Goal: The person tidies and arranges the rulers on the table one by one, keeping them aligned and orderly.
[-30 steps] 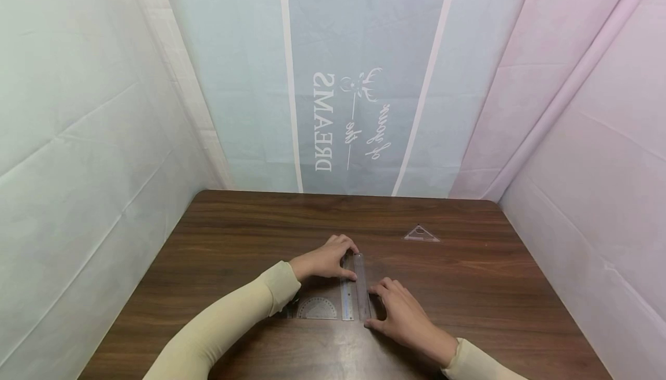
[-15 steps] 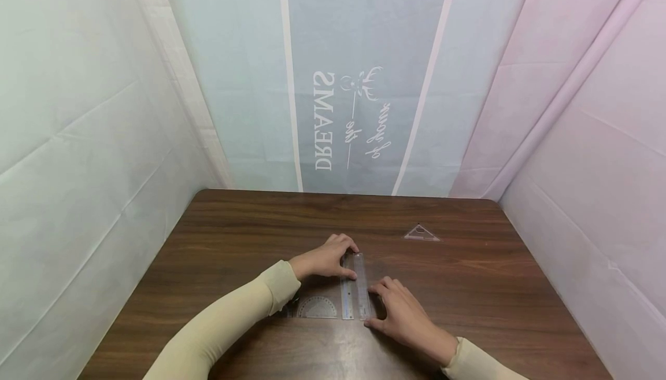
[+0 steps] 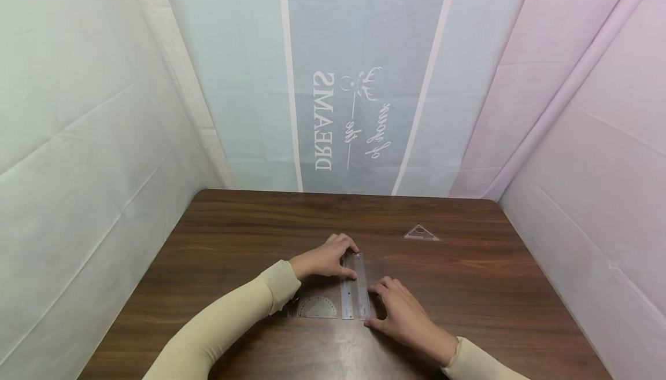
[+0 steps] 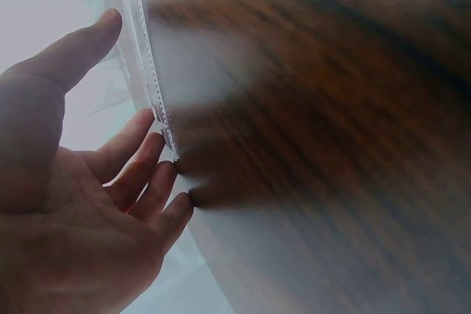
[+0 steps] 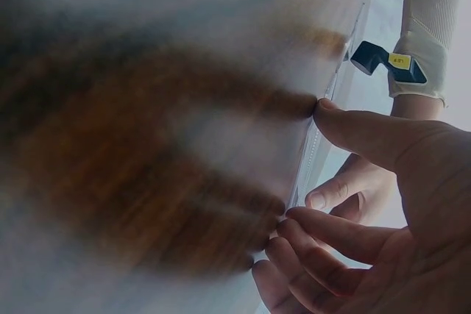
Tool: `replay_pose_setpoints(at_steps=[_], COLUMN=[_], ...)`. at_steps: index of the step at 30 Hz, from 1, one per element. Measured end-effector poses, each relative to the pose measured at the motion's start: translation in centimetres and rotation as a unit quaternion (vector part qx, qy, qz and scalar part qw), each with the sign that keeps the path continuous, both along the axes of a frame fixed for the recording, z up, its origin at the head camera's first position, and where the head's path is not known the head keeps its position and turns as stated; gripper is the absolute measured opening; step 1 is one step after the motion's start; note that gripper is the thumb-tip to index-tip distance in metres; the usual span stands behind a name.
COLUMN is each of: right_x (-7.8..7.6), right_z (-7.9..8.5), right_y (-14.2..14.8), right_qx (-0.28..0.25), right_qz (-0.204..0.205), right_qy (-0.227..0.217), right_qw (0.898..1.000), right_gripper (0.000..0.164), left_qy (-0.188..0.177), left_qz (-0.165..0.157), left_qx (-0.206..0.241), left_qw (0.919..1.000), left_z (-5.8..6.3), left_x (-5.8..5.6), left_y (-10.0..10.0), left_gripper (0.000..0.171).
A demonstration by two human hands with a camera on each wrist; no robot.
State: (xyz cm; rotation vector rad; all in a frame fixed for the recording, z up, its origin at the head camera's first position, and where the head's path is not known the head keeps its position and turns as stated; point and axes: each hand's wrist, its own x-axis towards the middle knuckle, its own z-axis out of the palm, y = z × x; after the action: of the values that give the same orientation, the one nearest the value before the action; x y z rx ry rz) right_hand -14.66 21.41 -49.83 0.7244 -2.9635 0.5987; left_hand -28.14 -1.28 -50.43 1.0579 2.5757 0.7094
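Observation:
Two clear rulers lie side by side on the brown table in the head view. The left ruler [image 3: 347, 306] has a blue stripe; the right ruler [image 3: 363, 299] lies against it or nearly so. My left hand [image 3: 324, 259] reaches over their far part, fingertips by the far ends and thumb over the rulers. In the left wrist view its fingers [image 4: 136, 174] are gently bent, the thumb apart. My right hand [image 3: 403, 315] rests its thumb and fingertips along the right ruler's outer edge. A clear protractor [image 3: 317, 307] lies left of the rulers.
A small clear set square [image 3: 422, 233] lies farther back, to the right. Left of the protractor, another clear piece [image 3: 288, 310] is partly hidden by the left sleeve. Cloth walls enclose the table [image 3: 234, 224] at the back and sides.
The right ruler looked dark and slightly tilted a second ago; now its markings show and it appears flat. Both hands have stayed almost in place.

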Motion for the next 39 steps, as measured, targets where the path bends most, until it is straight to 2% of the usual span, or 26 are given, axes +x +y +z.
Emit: replay_pose_setpoints(at_steps=[8,15,20,24,32,39], right_x=[-0.2,-0.3,-0.8,-1.4,-3.1,-4.9], right_z=[0.0,0.5,0.7,0.8,1.3,1.7], right_y=[0.2,0.7,1.1,1.6,3.2,5.5], right_qx=[-0.012,-0.042,-0.067,-0.074,-0.054,-0.072], right_qz=[0.003,0.007,0.003,-0.003,-0.026,-0.028], right_qy=[-0.015,-0.042,-0.060,-0.064,-0.056,-0.053], right_qw=[1.000,0.998,0.996,0.995,0.997,0.996], right_gripper=[0.065,0.063,0.061,0.058,0.060,0.062], left_qy=[-0.008,-0.010,-0.014,-0.005,0.005,0.005], left_qz=[0.004,0.002,0.014,0.022,0.024,0.036], left_qx=[0.000,-0.010,-0.020,-0.029,-0.025,-0.046], left_qw=[1.0000,0.9999,0.9996,0.9993,0.9994,0.9983], left_z=[0.3,0.4,0.5,0.6,1.6,2.0], left_x=[0.1,0.0,-0.1,-0.1,-0.2,-0.5], left_y=[0.1,0.3,0.5,0.9,2.0,3.3], left_gripper=[0.059,0.061,0.061,0.062,0.064,0.069])
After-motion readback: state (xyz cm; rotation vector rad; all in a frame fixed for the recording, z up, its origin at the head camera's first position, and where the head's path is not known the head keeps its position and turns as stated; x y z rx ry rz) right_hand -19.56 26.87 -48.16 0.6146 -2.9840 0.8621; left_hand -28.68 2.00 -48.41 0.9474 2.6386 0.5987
